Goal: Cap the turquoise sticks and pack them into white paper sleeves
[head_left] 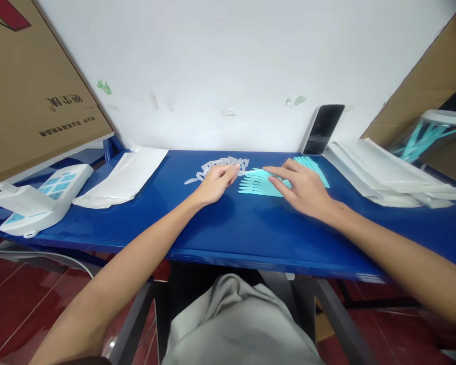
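Observation:
Thumb and forefinger of my left hand (218, 181) are pinched together beside a loose pile of small translucent white sleeve-like pieces (209, 166). What the pinch holds is mostly hidden, though a whitish tip shows by the fingertips. My right hand (302, 185) reaches in from the right, its fingers closed around the end of a slim teal stick (256, 171) that points toward my left fingertips. Beneath it, a row of similar teal sticks (251, 187) lies side by side on the blue table (228, 223). More teal sticks (313, 167) lie behind my right hand.
A phone (323, 130) leans against the wall. White plastic bags (387, 172) are stacked at right, near a clear tub (429, 134) of teal sticks. Left stand a white bag (123, 177), a power strip (49, 197) with a plugged-in adapter, and a cardboard box (34, 76).

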A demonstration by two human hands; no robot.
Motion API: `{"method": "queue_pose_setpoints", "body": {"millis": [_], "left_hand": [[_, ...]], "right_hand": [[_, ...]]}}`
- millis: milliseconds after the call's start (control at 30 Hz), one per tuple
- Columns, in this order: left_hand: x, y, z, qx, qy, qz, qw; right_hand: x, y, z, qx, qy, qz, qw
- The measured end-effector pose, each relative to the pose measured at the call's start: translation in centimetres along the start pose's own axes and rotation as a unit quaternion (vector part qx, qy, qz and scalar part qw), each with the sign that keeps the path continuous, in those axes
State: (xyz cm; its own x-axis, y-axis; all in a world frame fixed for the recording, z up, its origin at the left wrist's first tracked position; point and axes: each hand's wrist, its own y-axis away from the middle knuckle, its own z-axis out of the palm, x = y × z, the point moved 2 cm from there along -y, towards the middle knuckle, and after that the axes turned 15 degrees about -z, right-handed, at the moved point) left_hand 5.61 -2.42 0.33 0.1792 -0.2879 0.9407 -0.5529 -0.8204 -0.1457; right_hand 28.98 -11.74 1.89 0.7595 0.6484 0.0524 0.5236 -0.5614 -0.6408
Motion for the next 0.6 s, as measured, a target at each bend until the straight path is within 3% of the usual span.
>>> {"method": "queue_pose_setpoints", "body": {"millis": [167,600], "left_hand": [[0.22,0.02,0.10,0.011,0.023,0.005,1.000],[0.33,0.69,0.28,-0.065,-0.017,-0.010,0.998]], "right_hand": [[-0.01,-0.05,-0.30,0.007,0.017,-0.011,1.000],[0.01,0.07,-0.62,-0.019,0.052,-0.040,0.998]]}}
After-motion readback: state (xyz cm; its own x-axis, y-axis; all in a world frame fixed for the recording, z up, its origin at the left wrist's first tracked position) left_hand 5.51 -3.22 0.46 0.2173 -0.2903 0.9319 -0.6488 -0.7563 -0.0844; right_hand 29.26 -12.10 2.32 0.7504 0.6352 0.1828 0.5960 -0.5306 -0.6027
